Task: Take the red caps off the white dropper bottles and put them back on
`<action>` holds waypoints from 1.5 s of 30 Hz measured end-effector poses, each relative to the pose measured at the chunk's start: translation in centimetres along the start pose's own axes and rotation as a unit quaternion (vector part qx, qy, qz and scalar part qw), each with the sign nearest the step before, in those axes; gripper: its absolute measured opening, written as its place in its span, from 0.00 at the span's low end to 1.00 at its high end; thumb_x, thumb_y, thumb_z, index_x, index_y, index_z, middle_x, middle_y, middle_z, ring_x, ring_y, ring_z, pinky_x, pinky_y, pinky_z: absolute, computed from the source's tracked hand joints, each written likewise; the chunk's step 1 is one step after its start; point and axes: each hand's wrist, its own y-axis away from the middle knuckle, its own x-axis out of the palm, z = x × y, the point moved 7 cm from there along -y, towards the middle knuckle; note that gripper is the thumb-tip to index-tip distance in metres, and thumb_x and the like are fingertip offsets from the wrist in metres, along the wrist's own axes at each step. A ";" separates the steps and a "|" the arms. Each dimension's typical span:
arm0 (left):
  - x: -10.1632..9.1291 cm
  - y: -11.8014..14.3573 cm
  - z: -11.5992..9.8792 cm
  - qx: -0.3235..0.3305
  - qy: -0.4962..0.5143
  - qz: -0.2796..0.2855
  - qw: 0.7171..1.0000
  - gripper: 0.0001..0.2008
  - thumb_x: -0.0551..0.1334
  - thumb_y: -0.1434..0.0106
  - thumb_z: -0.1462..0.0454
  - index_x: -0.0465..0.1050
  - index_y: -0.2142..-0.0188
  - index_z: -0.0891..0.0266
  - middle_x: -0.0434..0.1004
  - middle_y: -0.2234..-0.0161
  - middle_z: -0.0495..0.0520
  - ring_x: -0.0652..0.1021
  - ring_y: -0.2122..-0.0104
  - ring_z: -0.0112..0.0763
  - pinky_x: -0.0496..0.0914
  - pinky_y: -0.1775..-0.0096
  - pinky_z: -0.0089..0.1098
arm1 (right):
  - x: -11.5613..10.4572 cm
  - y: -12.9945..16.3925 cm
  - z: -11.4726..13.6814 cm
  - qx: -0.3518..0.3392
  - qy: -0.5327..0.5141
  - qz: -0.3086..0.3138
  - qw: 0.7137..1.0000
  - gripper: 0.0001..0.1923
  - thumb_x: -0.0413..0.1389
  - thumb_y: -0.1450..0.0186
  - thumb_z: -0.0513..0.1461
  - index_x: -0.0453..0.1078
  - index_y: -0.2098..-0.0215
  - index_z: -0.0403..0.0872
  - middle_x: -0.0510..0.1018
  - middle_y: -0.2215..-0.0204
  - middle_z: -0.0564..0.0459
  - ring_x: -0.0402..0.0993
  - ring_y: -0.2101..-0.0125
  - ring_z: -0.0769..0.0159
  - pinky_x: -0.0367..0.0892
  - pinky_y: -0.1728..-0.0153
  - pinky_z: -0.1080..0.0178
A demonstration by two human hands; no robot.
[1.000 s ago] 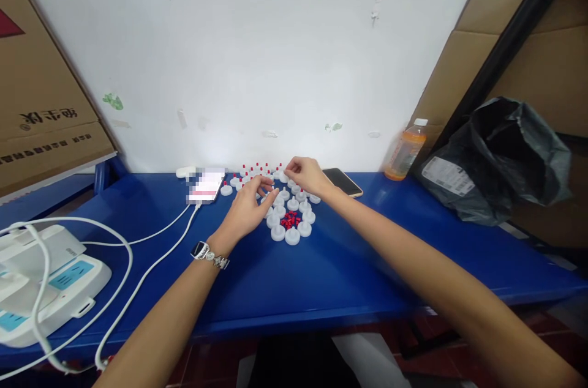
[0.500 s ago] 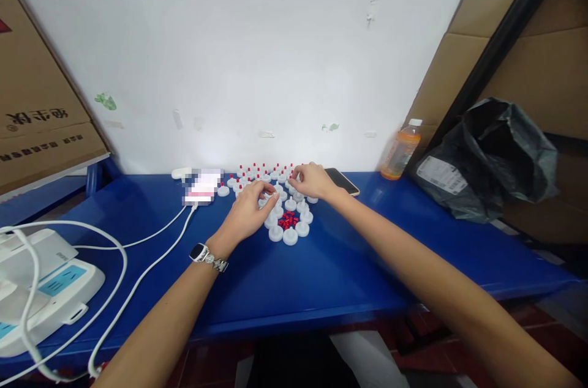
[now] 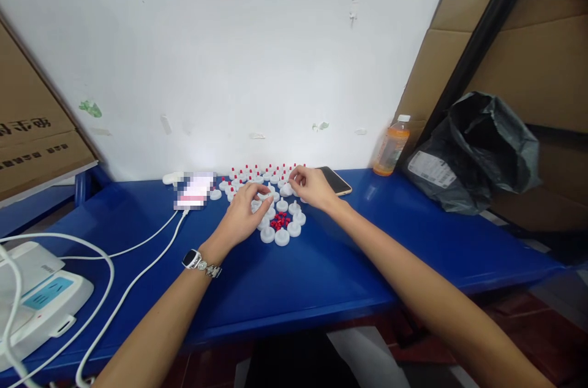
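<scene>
White plastic nozzle caps (image 3: 282, 237) stand in a cluster on the blue table; the nearer ones ring a small pile of red tips (image 3: 280, 221). Farther back, many white caps carry red tips (image 3: 250, 178) on their nozzles. My left hand (image 3: 245, 210), wearing a watch, curves over the left side of the cluster with thumb and fingers apart. Thumb and fingers of my right hand (image 3: 312, 186) are drawn together at a white nozzle cap (image 3: 285, 190) on the cluster's right side. Its fingertips are partly hidden, so any small red tip there cannot be made out.
A dark phone (image 3: 335, 180) lies behind my right hand. At left are a blurred-out lit device (image 3: 195, 190) on a cable and a white power strip (image 3: 50, 299). An orange drink bottle (image 3: 391, 146) and a black plastic bag (image 3: 473, 158) stand at right.
The whole view has shifted slightly, moving the table items left in the picture. My right hand has come a little lower, beside a white cap; the left keeps its curved pose.
</scene>
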 end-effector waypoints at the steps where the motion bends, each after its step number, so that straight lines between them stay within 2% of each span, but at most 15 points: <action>1: -0.1 0.0 -0.2 0.008 0.004 -0.011 1.000 0.15 0.57 0.31 0.53 0.69 0.51 0.59 0.75 0.52 0.56 0.75 0.54 0.39 0.70 0.54 0.40 | -0.3 0.1 0.3 0.003 -0.052 -0.028 0.998 0.05 0.56 0.37 0.38 0.73 0.65 0.46 0.78 0.75 0.55 0.72 0.73 0.67 0.63 0.67 0.65; 4: -0.4 0.2 -1.1 0.029 0.032 -0.032 0.999 0.21 0.59 0.32 0.54 0.64 0.43 0.57 0.71 0.46 0.57 0.74 0.54 0.37 0.71 0.56 0.38 | 0.3 0.8 1.2 0.027 -0.248 -0.037 0.968 0.11 0.59 0.39 0.46 0.72 0.67 0.46 0.78 0.74 0.53 0.73 0.72 0.66 0.66 0.67 0.64; 6: -0.3 0.3 -1.6 0.036 0.052 -0.027 0.998 0.20 0.59 0.32 0.55 0.64 0.43 0.57 0.73 0.48 0.56 0.75 0.56 0.35 0.71 0.58 0.36 | 1.6 1.5 1.8 0.054 -0.344 -0.006 0.937 0.16 0.62 0.41 0.50 0.71 0.68 0.46 0.77 0.74 0.52 0.72 0.72 0.66 0.66 0.68 0.64; 8: -0.3 0.3 -2.0 0.040 0.065 -0.021 0.997 0.18 0.59 0.31 0.55 0.66 0.45 0.57 0.75 0.54 0.54 0.75 0.60 0.33 0.71 0.60 0.34 | 2.4 2.1 2.3 0.070 -0.379 0.008 0.923 0.19 0.62 0.42 0.53 0.69 0.69 0.46 0.76 0.76 0.54 0.71 0.74 0.67 0.65 0.69 0.64; 11: -0.3 0.3 -2.1 0.045 0.081 -0.023 0.995 0.17 0.59 0.31 0.55 0.65 0.45 0.57 0.74 0.60 0.52 0.75 0.63 0.31 0.71 0.61 0.33 | 2.8 2.6 2.9 0.050 -0.345 0.019 0.937 0.21 0.57 0.38 0.56 0.64 0.71 0.47 0.69 0.79 0.58 0.64 0.77 0.70 0.60 0.73 0.65; 15: -0.5 0.4 -2.2 0.072 0.099 -0.032 0.992 0.19 0.59 0.31 0.57 0.63 0.43 0.57 0.72 0.60 0.52 0.74 0.63 0.29 0.70 0.62 0.30 | 2.7 2.9 3.5 0.001 -0.264 0.030 0.964 0.23 0.46 0.30 0.55 0.58 0.75 0.48 0.60 0.80 0.60 0.57 0.77 0.71 0.54 0.74 0.65; 20: -0.3 0.3 -2.5 0.067 0.113 -0.023 0.991 0.16 0.60 0.31 0.56 0.66 0.46 0.58 0.72 0.63 0.51 0.73 0.66 0.28 0.69 0.63 0.30 | 2.7 3.0 3.5 0.018 -0.252 0.030 0.967 0.26 0.43 0.29 0.56 0.56 0.76 0.48 0.57 0.81 0.60 0.54 0.78 0.71 0.52 0.74 0.64; 26: 0.2 -0.1 -2.3 0.016 0.214 -0.020 0.977 0.16 0.56 0.30 0.52 0.65 0.49 0.58 0.72 0.67 0.50 0.73 0.67 0.29 0.67 0.65 0.30 | 1.5 2.9 4.3 0.009 -0.199 -0.013 0.980 0.27 0.42 0.29 0.58 0.55 0.76 0.48 0.56 0.81 0.59 0.53 0.78 0.70 0.50 0.75 0.63; 31: -1.8 -0.4 -0.2 -0.022 0.241 -0.087 0.966 0.19 0.49 0.28 0.49 0.67 0.61 0.61 0.64 0.74 0.47 0.69 0.72 0.28 0.66 0.67 0.30 | -0.8 2.7 2.5 0.016 -0.194 -0.076 0.978 0.28 0.40 0.30 0.59 0.54 0.77 0.49 0.58 0.81 0.58 0.54 0.77 0.69 0.53 0.73 0.64; 33: -2.1 -0.4 0.5 -0.024 0.235 -0.080 0.968 0.16 0.55 0.30 0.50 0.67 0.55 0.60 0.68 0.69 0.49 0.71 0.69 0.28 0.67 0.65 0.30 | -0.4 2.8 2.2 0.007 -0.170 -0.025 0.985 0.27 0.42 0.29 0.57 0.54 0.78 0.48 0.59 0.81 0.57 0.55 0.77 0.69 0.54 0.73 0.64; 35: -1.6 -0.3 0.7 -0.018 0.205 -0.051 0.977 0.18 0.58 0.32 0.51 0.65 0.49 0.59 0.71 0.63 0.51 0.73 0.64 0.29 0.67 0.64 0.30 | 0.7 3.2 2.8 -0.039 -0.119 0.058 0.990 0.25 0.47 0.30 0.53 0.57 0.79 0.47 0.63 0.80 0.57 0.58 0.76 0.69 0.56 0.70 0.64; 37: -1.1 -0.2 0.5 -0.005 0.174 -0.023 0.985 0.18 0.59 0.32 0.53 0.65 0.47 0.58 0.72 0.61 0.52 0.73 0.62 0.30 0.68 0.62 0.31 | 1.6 3.7 3.6 -0.077 -0.078 0.112 0.988 0.21 0.52 0.32 0.49 0.63 0.77 0.46 0.69 0.78 0.56 0.63 0.73 0.68 0.58 0.67 0.63; 39: -0.6 0.0 -0.1 0.010 0.150 -0.005 0.989 0.17 0.60 0.32 0.54 0.65 0.48 0.58 0.72 0.62 0.51 0.74 0.63 0.30 0.68 0.62 0.31 | 1.7 3.7 3.8 -0.066 -0.096 0.114 0.987 0.18 0.52 0.31 0.48 0.68 0.73 0.46 0.72 0.76 0.55 0.66 0.72 0.68 0.59 0.66 0.63; 41: -0.4 0.1 -0.8 0.021 0.135 0.003 0.991 0.17 0.60 0.32 0.54 0.66 0.48 0.58 0.72 0.64 0.50 0.74 0.64 0.30 0.68 0.62 0.31 | 1.6 3.5 3.5 -0.029 -0.167 0.089 0.982 0.16 0.51 0.31 0.50 0.70 0.67 0.47 0.74 0.74 0.55 0.68 0.71 0.67 0.60 0.67 0.64; 45: 0.2 0.1 -1.8 0.022 0.115 0.025 0.993 0.17 0.60 0.33 0.53 0.66 0.49 0.58 0.74 0.66 0.49 0.74 0.68 0.29 0.68 0.64 0.32 | 1.7 2.9 2.9 -0.001 -0.314 0.062 0.947 0.18 0.60 0.38 0.53 0.68 0.64 0.48 0.76 0.72 0.54 0.72 0.71 0.66 0.64 0.67 0.63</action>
